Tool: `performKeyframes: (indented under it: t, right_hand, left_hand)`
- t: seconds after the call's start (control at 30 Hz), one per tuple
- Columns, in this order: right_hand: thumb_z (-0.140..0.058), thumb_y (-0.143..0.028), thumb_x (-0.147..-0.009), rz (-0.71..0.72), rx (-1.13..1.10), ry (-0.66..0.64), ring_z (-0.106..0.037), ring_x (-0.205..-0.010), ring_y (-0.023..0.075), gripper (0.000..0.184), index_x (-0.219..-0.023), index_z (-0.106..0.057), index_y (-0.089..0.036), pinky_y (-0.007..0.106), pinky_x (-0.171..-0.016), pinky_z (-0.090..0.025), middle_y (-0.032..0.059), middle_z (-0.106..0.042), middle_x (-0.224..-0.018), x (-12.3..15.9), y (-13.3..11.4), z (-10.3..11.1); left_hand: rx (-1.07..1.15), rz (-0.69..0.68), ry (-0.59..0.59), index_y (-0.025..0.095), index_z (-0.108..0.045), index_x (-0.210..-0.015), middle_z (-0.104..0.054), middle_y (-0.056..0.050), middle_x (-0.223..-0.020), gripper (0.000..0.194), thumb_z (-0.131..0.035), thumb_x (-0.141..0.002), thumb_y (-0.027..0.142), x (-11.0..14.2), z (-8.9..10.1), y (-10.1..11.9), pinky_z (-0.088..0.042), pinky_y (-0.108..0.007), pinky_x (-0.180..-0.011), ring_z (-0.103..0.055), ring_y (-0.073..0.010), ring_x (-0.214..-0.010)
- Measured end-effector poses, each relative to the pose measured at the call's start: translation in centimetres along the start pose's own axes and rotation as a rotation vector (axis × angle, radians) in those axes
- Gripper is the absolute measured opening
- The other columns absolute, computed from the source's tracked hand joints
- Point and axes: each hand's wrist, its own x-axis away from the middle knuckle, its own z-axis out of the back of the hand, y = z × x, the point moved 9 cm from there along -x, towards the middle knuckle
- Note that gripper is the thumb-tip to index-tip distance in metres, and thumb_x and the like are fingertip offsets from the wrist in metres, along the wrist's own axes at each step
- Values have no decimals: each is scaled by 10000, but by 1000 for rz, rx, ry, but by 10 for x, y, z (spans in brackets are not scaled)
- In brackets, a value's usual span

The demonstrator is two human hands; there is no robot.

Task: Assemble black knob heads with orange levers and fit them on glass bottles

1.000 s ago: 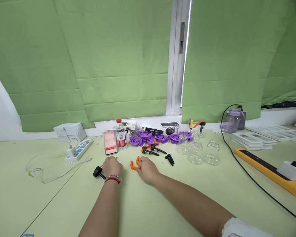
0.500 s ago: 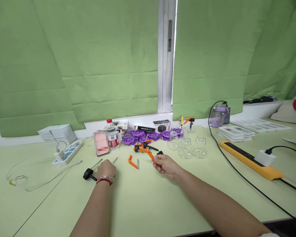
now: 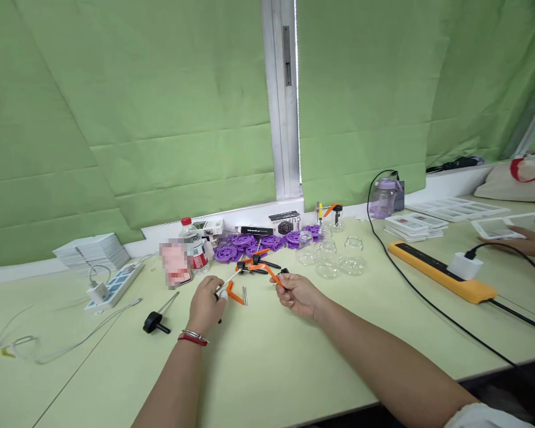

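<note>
My left hand (image 3: pixel 206 306) is closed around a metal rod with black parts (image 3: pixel 226 282), whose bright shaft points up and right from the fingers. My right hand (image 3: pixel 299 295) pinches an orange crank arm (image 3: pixel 273 274) by its near end; a black knob (image 3: pixel 285 271) shows just behind the fingers. Between the hands lie a loose orange arm (image 3: pixel 235 295) and short metal pins (image 3: pixel 245 296). Further back, more orange and black crank parts (image 3: pixel 256 261) lie together. Left of my left hand rests a black round piece with a thin rod (image 3: pixel 153 322).
Purple wheel-like parts (image 3: pixel 243 242), a water bottle (image 3: pixel 199 249) and a phone (image 3: pixel 175 263) stand behind. Clear jars (image 3: pixel 352 258) are right of centre. A yellow power strip (image 3: pixel 441 276) with a black cable lies right. Another person's hand (image 3: pixel 528 242) holds a white frame.
My left hand has lifted the rod and moved right, toward the orange arm in my right hand. The view has shifted slightly right. The black round piece stays on the table.
</note>
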Motion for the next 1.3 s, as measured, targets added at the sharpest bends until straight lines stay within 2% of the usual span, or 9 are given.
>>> performKeyframes:
  t: [0.13, 0.47, 0.67, 0.77, 0.83, 0.93, 1.03, 1.13, 1.3]
  right_hand:
    - [-494, -210, -864, -17, -24, 11, -294, -388, 40, 125, -845, -576, -117, 177, -396, -174, -38, -446, -518, -1, 4, 2]
    - [-510, -206, -846, -48, 3, -13, -295, -387, 39, 114, -830, -575, -114, 179, -399, -171, -37, -455, -512, 0, 14, -4]
    - [-575, -295, -821, -68, 107, -51, -299, -387, 38, 179, -829, -594, -117, 186, -398, -159, -38, -477, -505, 1, 20, -8]
    - [-613, -334, -795, -71, 147, -75, -291, -380, 32, 216, -836, -598, -123, 185, -402, -154, -46, -481, -497, 2, 22, -10]
    - [-633, -355, -777, -79, 176, -92, -287, -377, 27, 241, -833, -599, -124, 183, -405, -152, -50, -481, -493, 3, 23, -12]
    - [-641, -384, -765, -96, 213, -109, -288, -374, 23, 266, -810, -592, -126, 181, -404, -147, -52, -480, -491, 6, 24, -15]
    - [-633, -396, -770, -99, 247, -103, -296, -367, 22, 268, -786, -573, -135, 178, -398, -150, -55, -480, -488, 7, 27, -17]
    - [-625, -389, -777, -112, 292, -64, -315, -361, 24, 248, -787, -551, -153, 173, -395, -165, -56, -493, -499, 6, 33, -13]
    - [-618, -391, -780, -110, 307, -45, -338, -374, 27, 242, -797, -533, -164, 171, -397, -185, -53, -510, -532, 2, 39, -11]
  left_hand:
    - [88, -201, 38, 213, -607, -900, -611, -56, -1019, 230, -447, -747, 150, 10, -8, 35, -452, -315, -858, -562, -206, -958]
    - [230, -315, 75, 201, -612, -844, -603, -61, -958, 190, -478, -734, 126, 17, -6, 54, -468, -302, -824, -564, -191, -917]
    - [297, -245, 61, 191, -614, -771, -566, -81, -1027, 102, -518, -739, 189, 17, -13, 54, -486, -315, -839, -576, -195, -929]
    - [304, -222, 131, 193, -591, -731, -549, -84, -1080, 47, -547, -717, 187, 17, -9, 51, -478, -326, -858, -565, -207, -974]
    - [303, -148, 202, 203, -561, -695, -539, -68, -1119, 27, -567, -694, 177, 17, -5, 43, -473, -318, -857, -563, -202, -988]
    - [295, 2, 240, 217, -524, -711, -575, -31, -1051, 102, -602, -656, 181, 16, -3, 26, -481, -308, -808, -583, -188, -921]
    - [345, 104, 214, 216, -527, -878, -592, -12, -893, 283, -654, -626, 244, 14, -8, 14, -495, -309, -739, -594, -182, -810]
    - [441, 83, 221, 183, -544, -971, -573, -37, -936, 425, -697, -585, 272, 13, -10, 16, -489, -315, -793, -592, -189, -859]
    - [612, -3, 167, 178, -587, -788, -548, -53, -948, 306, -739, -562, 318, 15, -14, 32, -470, -326, -846, -580, -193, -893]
